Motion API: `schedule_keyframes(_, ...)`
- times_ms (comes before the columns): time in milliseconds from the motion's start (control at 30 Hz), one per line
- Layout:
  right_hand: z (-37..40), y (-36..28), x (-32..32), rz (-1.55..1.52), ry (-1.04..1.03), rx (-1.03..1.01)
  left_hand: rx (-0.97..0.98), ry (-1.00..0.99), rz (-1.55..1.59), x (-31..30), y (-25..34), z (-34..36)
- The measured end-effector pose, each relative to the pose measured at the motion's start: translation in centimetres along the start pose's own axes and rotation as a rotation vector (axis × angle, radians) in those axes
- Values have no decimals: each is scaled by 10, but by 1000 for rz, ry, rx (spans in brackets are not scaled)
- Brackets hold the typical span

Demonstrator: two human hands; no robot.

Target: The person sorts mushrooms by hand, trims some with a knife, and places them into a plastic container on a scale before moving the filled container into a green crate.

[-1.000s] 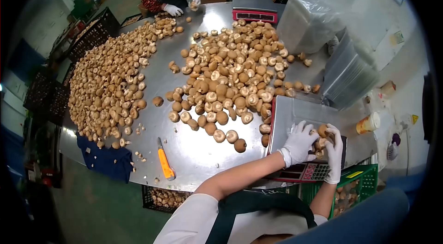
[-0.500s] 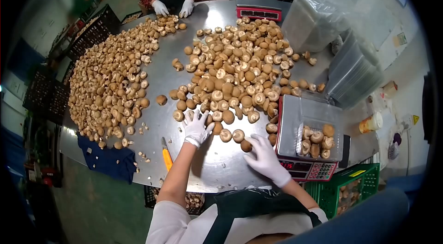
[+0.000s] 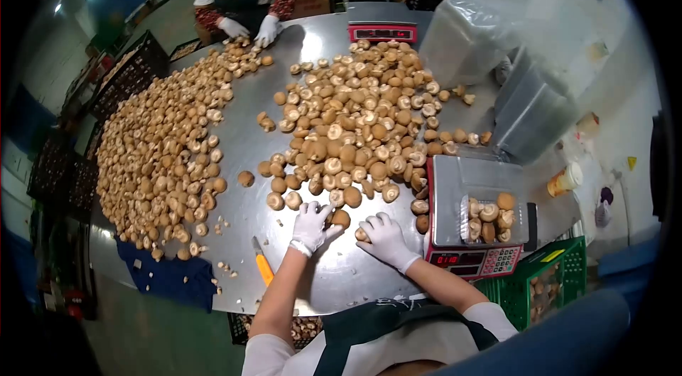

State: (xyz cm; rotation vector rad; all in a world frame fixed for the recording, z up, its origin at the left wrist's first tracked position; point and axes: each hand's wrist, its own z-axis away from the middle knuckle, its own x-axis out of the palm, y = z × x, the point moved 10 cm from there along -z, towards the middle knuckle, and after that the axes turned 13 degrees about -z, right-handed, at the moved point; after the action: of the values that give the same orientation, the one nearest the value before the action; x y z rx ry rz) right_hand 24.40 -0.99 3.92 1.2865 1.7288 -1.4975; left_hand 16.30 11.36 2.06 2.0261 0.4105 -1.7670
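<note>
My left hand (image 3: 312, 227), in a white glove, rests at the front edge of the middle mushroom pile (image 3: 348, 113), beside a brown mushroom (image 3: 341, 218) near its thumb. Its fingers are spread. My right hand (image 3: 387, 239), also gloved, has its fingers curled round a mushroom (image 3: 362, 234) on the metal table. To the right, a clear plastic box (image 3: 489, 221) of mushrooms stands on a red-framed scale (image 3: 465, 259) with lit digits.
A big mushroom pile (image 3: 160, 156) covers the left side. An orange cutter (image 3: 263, 266) lies near a blue cloth (image 3: 170, 269). Clear containers (image 3: 536, 109) stand right, near a cup (image 3: 565, 180). A co-worker's gloved hands (image 3: 268, 30) touch mushrooms across the table, beside another scale (image 3: 382, 33).
My right hand has moved left and curled round a mushroom. Mushrooms that lay between my hands have shifted or gone from there. The view has shifted slightly.
</note>
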Motion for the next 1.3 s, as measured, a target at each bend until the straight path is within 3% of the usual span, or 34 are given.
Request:
schedule_keyframes(67,13,-2,-23,-23,116,-55,136,6,-101,-10,23,4)
schedule_keyframes(133,15,6,-16,-22,61,29,140,-48,-208,0,32,5)
schedule_keyframes(267,5,-2,-45,-218,138,119,65,29,-66,-4,29,-2)
schedule_keyframes(300,5,-9,-68,-310,177,131,72,77,-37,-11,30,0)
schedule_keyframes(400,16,-16,-151,-466,346,74,6,-37,19,13,17,2)
schedule_keyframes(467,37,-1,-217,-377,461,172,-7,-65,7,14,22,3)
schedule_keyframes(567,74,29,-281,4,627,269,-117,-149,-46,22,16,4)
schedule_keyframes(667,87,68,-266,151,421,487,-141,-129,-66,19,17,1)
schedule_keyframes(800,93,65,-253,435,333,403,-131,-56,-112,21,18,5)
schedule_keyframes(900,110,76,-288,-13,509,380,-146,10,-133,24,9,11)
schedule_keyframes(1000,140,91,-325,-80,669,437,-131,56,-54,18,8,15)
schedule_keyframes(1133,166,113,-333,-145,684,512,-280,8,-67,12,-2,21)
schedule_keyframes(1200,171,125,-322,-255,625,595,-239,255,-180,-16,7,25)
schedule_keyframes(1267,165,122,-317,-242,632,548,-221,260,-151,-30,14,22)
schedule_keyframes(1300,158,120,-312,-205,577,539,-234,292,130,-38,18,19)
